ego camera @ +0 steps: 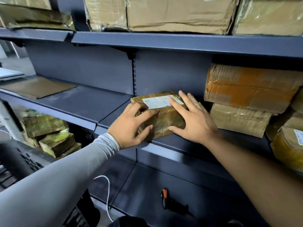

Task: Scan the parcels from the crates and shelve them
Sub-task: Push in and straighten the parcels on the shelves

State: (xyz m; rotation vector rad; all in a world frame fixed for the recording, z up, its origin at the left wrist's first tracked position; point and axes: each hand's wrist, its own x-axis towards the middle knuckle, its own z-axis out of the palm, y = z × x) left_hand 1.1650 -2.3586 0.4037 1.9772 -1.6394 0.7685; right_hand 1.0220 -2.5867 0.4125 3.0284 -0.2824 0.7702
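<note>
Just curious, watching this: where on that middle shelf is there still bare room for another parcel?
The open patch on the middle shelf lies between the flat brown envelope on the left and the labelled parcel under both hands. Right of that parcel it is crowded: stacked taped boxes fill the shelf to the edge of view.

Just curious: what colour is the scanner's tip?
Orange, on the scanner; head view.
</note>
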